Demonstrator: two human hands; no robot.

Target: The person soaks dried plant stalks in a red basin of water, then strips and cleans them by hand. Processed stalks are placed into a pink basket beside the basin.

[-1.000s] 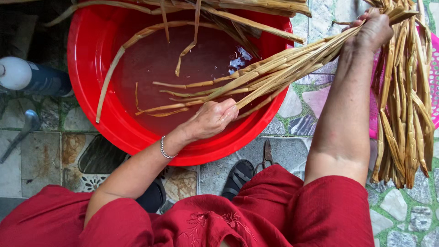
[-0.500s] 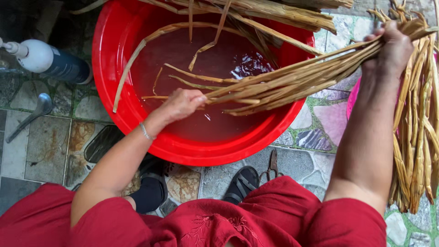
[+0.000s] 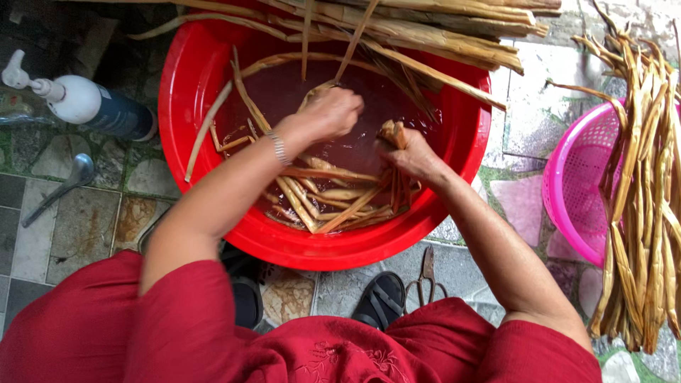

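Left hand (image 3: 332,113) and right hand (image 3: 406,154) gripping wet reed strips (image 3: 333,198), red basin (image 3: 186,99), pink basket (image 3: 578,184)

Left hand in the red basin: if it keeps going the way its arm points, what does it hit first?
Likely the bundle of dried strips lying across the red basin's far rim, just beyond the left hand; depth is unclear from this top-down view.
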